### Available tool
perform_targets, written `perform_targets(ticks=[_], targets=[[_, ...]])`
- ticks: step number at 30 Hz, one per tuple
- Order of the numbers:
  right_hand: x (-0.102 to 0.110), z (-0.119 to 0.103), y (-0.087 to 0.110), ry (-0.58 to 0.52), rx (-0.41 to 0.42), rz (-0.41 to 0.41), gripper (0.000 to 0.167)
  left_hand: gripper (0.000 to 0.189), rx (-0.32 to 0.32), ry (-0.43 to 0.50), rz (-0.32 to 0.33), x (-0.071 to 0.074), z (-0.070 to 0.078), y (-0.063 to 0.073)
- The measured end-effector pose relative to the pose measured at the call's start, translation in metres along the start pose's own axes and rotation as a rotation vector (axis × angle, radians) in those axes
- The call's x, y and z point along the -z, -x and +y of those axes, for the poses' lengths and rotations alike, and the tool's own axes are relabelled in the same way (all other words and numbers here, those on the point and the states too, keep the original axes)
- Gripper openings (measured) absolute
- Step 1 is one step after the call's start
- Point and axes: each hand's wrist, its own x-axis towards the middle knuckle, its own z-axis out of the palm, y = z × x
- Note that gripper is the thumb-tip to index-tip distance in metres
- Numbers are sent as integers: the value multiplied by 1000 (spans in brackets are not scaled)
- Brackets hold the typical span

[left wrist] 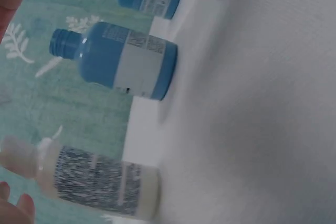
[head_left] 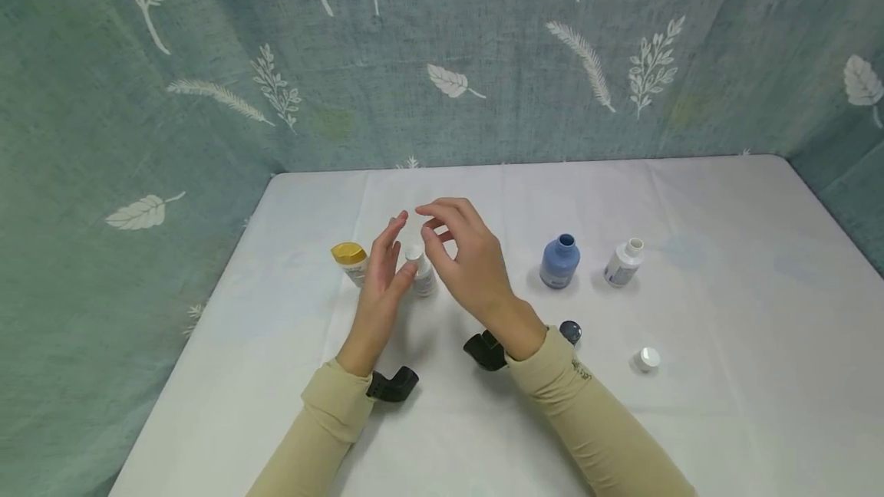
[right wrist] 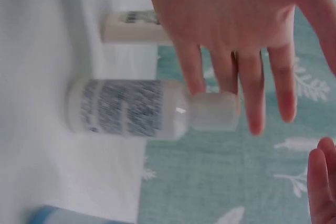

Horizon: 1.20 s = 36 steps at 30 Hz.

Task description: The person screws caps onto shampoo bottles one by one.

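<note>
My left hand (head_left: 378, 274) is raised over the left of the table, fingers extended, beside a capped white bottle (head_left: 424, 282). The right wrist view shows the bottle's printed label (right wrist: 123, 106) and white cap (right wrist: 212, 111), with fingers of the left hand overlapping or close by it. Across from it, my right hand (head_left: 470, 255) hovers with loosely bent fingers and nothing visible between them. Left of these hands stands a white bottle with a yellow cap (head_left: 349, 253), partly hidden by the left hand.
An uncapped blue bottle (head_left: 560, 263) and an uncapped white bottle (head_left: 624, 263) stand to the right. In front of them lie a dark cap (head_left: 570, 331) and a white cap (head_left: 647, 360). Black wrist cameras (head_left: 394, 385) project inward from the sleeves. A leaf-patterned green curtain (head_left: 442, 44) hangs behind the table.
</note>
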Motion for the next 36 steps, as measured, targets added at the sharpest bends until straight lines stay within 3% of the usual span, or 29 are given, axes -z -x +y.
perform_targets(ticks=[5,10,15,20,25,32,36], targets=[[18,2,-6,-14,15,-27,22,50,-87,-2,11,-4,19,-5],[34,6,-9,-53,-21,-71,21,43,-143,47,64,-7,35,-10],[50,9,-7,-45,-55,-98,22,36,-128,23,89,-14,47,-16],[63,11,-1,23,-55,-167,23,33,-134,3,66,-22,56,-23],[78,15,4,58,-41,-227,24,32,-99,5,43,-31,61,-28],[91,22,14,153,-11,-342,25,37,-57,-77,-49,-46,61,-38],[96,26,21,153,-42,-394,23,41,-14,-117,-69,-55,57,-40]])
